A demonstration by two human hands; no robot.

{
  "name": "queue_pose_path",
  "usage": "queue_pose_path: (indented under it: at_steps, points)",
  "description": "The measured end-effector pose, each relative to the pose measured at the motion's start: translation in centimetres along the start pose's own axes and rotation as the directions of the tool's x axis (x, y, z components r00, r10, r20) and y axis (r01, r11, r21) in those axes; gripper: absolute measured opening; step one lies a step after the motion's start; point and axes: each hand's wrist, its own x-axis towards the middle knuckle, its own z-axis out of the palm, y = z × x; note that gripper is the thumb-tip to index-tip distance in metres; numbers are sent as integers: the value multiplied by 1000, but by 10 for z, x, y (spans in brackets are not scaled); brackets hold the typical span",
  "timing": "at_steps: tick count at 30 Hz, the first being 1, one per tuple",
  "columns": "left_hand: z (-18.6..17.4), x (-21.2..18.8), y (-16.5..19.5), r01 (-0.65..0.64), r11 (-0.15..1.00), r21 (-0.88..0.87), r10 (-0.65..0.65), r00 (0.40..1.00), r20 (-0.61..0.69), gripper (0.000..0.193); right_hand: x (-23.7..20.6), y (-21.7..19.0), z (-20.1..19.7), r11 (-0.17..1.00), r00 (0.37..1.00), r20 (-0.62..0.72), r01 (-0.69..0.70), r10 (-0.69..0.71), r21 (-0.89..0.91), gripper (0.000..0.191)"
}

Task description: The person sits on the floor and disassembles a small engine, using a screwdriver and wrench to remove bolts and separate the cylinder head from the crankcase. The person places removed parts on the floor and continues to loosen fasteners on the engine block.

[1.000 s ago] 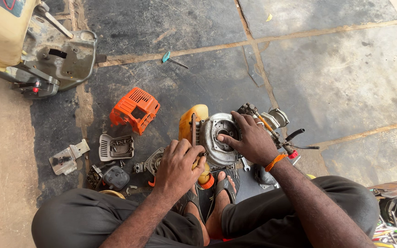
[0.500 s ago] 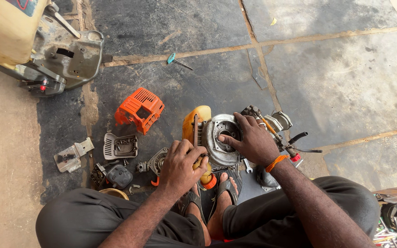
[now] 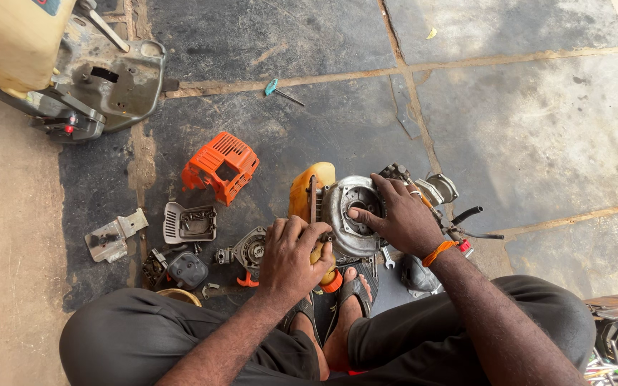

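The ground is made of big dark stone slabs (image 3: pixel 538 121) with sandy lines between them. At the top left sits a big cream machine (image 3: pixel 8 36) on a grey metal base (image 3: pixel 116 78). A person sits on the ground in dark trousers (image 3: pixel 144 343), with feet in sandals (image 3: pixel 355 289) right under the work. In front of the feet is a small engine (image 3: pixel 355 214), round and silver, with a yellow part (image 3: pixel 305 189) on its left side. The right hand (image 3: pixel 402 218) lies flat on top of the engine, fingers spread and pressing on its round metal face, and it has an orange band (image 3: pixel 438 251) on the wrist. The left hand (image 3: pixel 291 254) is closed tight around a tool with a yellow and orange handle (image 3: pixel 327 275), just beside the engine's left edge. Left of the engine lies an orange plastic cover (image 3: pixel 222 166). Below that cover is a grey cover with slots (image 3: pixel 189 223), and near it a round grey part (image 3: pixel 250 250) and a small black part (image 3: pixel 184 270). Farther left is a flat metal bracket (image 3: pixel 112 236). A little green-handled tool (image 3: pixel 280 89) lies alone, well apart, higher up on the stone.
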Motion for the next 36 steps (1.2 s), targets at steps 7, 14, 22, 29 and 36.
queue_pose_path:
  at_steps: [7,14,22,29,36]
  points:
    - [9,-3,3,-11,999,39,13,999,-50,22,1,5,6,1000,1000,-19,-3,3,3,100]
    - [7,1,4,10,1000,14,-10,1000,-19,28,-1,3,1,1000,999,-30,28,-28,13,101]
    - [2,0,6,17,999,33,-18,1000,11,23,-3,3,1,997,996,-66,64,-61,41,100]
    - [5,1,3,2,1000,-1,-2,1000,-20,33,-1,2,2,1000,999,-33,22,-23,-9,101]
    - [7,0,1,12,1000,19,-13,999,30,22,0,3,2,999,998,-41,40,-39,6,101]
